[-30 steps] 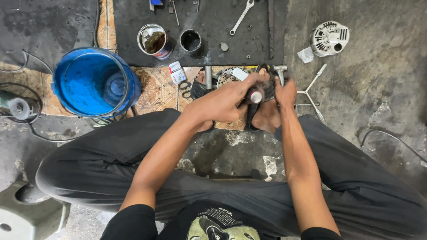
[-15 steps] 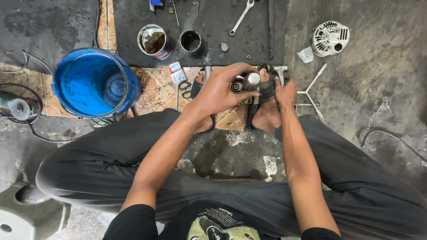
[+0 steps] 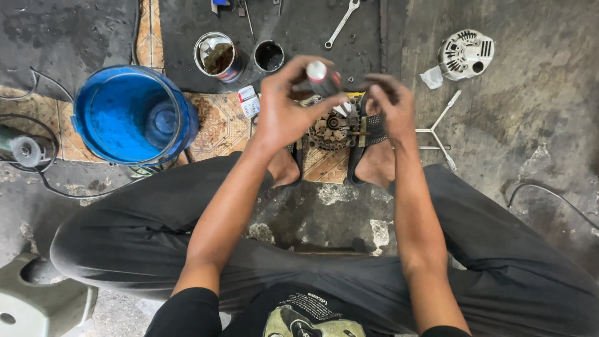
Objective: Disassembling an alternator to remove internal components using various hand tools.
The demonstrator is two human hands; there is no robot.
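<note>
I sit on the floor with a round, dirty metal motor part (image 3: 332, 131) held between my feet. My left hand (image 3: 288, 106) is raised above it, gripping a tool with a red and white handle (image 3: 322, 77) that points down toward the part. My right hand (image 3: 388, 105) hovers just right of the part, fingers curled and blurred; whether it holds anything is unclear.
A blue bucket (image 3: 130, 115) stands at the left. Two tins (image 3: 218, 56) (image 3: 269, 55) and a wrench (image 3: 340, 24) lie on a dark mat ahead. A white finned housing (image 3: 465, 55) and a cross wrench (image 3: 438, 130) lie at the right. A grinder (image 3: 22, 150) sits at far left.
My left hand has lifted off the part and raised the tool handle upward. My right hand has also risen from the part, which now shows between my feet.
</note>
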